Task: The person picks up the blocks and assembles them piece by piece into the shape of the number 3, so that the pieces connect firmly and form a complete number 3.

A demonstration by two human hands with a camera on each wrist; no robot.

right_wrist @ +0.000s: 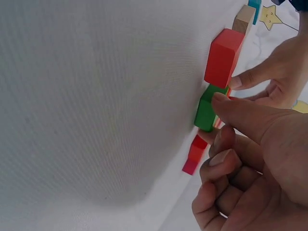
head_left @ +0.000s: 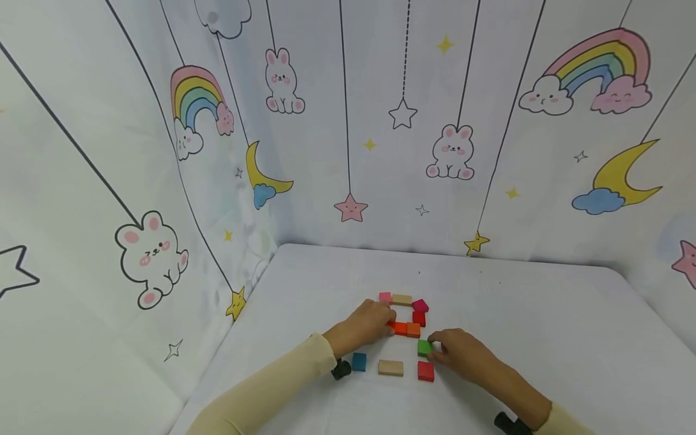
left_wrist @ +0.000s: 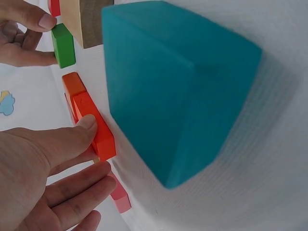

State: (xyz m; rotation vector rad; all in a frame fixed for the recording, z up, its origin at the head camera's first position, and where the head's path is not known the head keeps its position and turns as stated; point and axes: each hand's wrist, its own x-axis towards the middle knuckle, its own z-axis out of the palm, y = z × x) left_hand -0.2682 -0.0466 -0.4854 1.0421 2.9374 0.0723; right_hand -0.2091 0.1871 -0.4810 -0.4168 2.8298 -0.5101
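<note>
My left hand (head_left: 367, 323) pinches the end of an orange-red block (left_wrist: 96, 120) between thumb and fingers. This block lies flat, its other end against an orange block (head_left: 413, 330). To the right, my right hand (head_left: 464, 355) holds a small green block (right_wrist: 207, 108) by its sides with thumb and forefinger. The green block stands on the table between the orange block and a red block (head_left: 426, 371). Close to the left wrist camera looms a teal block (left_wrist: 178, 91), which lies near my left wrist in the head view.
A wooden block (head_left: 390, 368) lies between the teal and red blocks. Farther back are a pink block (head_left: 385, 296), a second wooden block (head_left: 402, 299), a magenta block (head_left: 420, 305) and a smaller red block (head_left: 418, 319). A patterned cloth (head_left: 304, 157) hangs behind the white table (head_left: 516, 314).
</note>
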